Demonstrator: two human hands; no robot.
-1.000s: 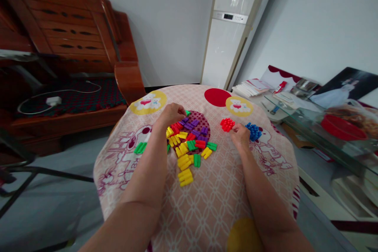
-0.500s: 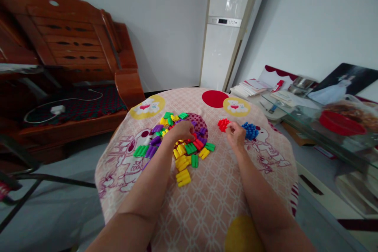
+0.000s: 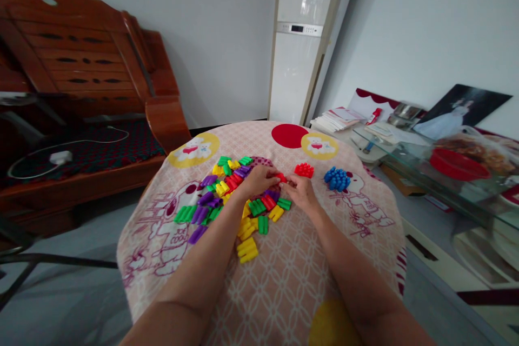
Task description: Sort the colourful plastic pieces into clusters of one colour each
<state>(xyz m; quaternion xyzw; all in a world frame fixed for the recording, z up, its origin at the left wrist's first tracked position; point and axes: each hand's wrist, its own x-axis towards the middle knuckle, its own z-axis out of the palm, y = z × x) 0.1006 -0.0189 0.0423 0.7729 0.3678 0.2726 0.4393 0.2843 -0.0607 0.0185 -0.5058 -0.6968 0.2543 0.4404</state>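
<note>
Over the right edge of a loose pile of plastic building pieces, my left hand point(image 3: 260, 179) and my right hand point(image 3: 300, 191) meet, fingers closed on one red building piece point(image 3: 280, 177) between them. Behind my right hand stands a cluster of red pieces point(image 3: 304, 170). Farther right is a cluster of blue pieces point(image 3: 337, 178). Green pieces point(image 3: 185, 214), purple pieces point(image 3: 199, 214) and yellow pieces point(image 3: 247, 250) lie loose around my left hand and forearm, which cover part of the pile.
A round table with a patterned cloth point(image 3: 279, 275) carries everything. To the right is a glass-topped table point(image 3: 409, 173) with papers, a red bowl point(image 3: 458, 165) and a photo point(image 3: 462, 111). A wooden bench point(image 3: 89, 75) stands left, a white cabinet-like unit point(image 3: 294, 70) behind.
My right hand has moved left from between the red and blue clusters to meet my left hand. My left hand has lifted a red piece out of the pile. The view has shifted slightly.
</note>
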